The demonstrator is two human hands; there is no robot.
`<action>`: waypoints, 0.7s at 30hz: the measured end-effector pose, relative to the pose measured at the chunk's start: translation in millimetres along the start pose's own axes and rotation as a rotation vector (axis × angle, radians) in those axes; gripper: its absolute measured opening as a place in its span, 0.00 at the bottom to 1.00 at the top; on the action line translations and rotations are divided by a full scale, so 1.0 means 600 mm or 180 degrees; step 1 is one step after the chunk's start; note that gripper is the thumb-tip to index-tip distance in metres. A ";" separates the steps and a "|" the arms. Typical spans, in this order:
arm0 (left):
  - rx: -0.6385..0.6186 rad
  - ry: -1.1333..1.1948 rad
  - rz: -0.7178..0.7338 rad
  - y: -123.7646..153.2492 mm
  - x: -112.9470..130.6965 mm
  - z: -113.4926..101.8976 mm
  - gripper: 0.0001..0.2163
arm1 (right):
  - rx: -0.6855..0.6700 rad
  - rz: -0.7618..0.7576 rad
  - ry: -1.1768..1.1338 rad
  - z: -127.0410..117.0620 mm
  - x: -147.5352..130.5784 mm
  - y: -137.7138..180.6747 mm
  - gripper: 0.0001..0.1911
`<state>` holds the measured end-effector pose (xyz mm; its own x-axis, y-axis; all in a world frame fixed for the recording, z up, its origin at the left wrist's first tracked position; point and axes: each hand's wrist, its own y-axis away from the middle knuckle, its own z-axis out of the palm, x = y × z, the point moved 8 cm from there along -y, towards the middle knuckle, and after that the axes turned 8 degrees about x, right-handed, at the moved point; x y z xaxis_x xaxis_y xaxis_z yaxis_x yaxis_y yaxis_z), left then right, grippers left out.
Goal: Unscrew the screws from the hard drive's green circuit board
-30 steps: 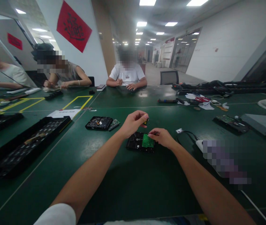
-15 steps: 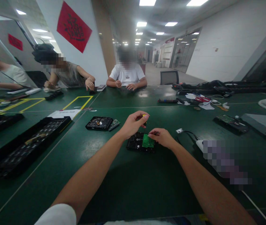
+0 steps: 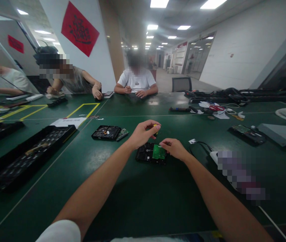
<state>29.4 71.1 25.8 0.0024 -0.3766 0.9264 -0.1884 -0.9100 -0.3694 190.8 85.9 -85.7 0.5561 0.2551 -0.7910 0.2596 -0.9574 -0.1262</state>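
Note:
A black hard drive (image 3: 146, 153) with a green circuit board (image 3: 158, 152) on top lies on the green table (image 3: 137, 198) in front of me. My left hand (image 3: 143, 133) hovers just above its far edge, fingers pinched on a small screwdriver with a yellow handle (image 3: 155, 126). My right hand (image 3: 174, 148) rests at the board's right corner, fingers pinched together on something I cannot make out.
A second opened hard drive (image 3: 107, 132) lies to the left, beyond it long black trays (image 3: 29, 153). A cable (image 3: 200, 144) and a white block sit to the right, another drive (image 3: 245, 132) farther right. Three people sit at the far side.
My hands have barely moved; the left fingers shifted slightly on the screwdriver. A person at the far left reached an arm out along the table.

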 end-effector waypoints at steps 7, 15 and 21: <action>-0.0216 0.0472 -0.0210 0.005 -0.001 0.012 0.15 | -0.0020 0.0139 -0.0008 -0.003 0.002 0.001 0.21; -0.0241 0.0842 -0.0399 0.001 -0.008 0.007 0.13 | 0.0007 0.0122 0.0036 -0.002 0.002 0.000 0.20; -0.0161 0.0673 -0.0319 0.000 -0.007 0.007 0.16 | -0.0015 0.0085 0.0033 -0.003 -0.002 0.000 0.20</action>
<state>33.2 72.0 21.4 -0.1811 -0.2352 0.9549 -0.2466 -0.9291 -0.2756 191.5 85.7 -83.6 0.5710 0.2307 -0.7878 0.2482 -0.9633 -0.1022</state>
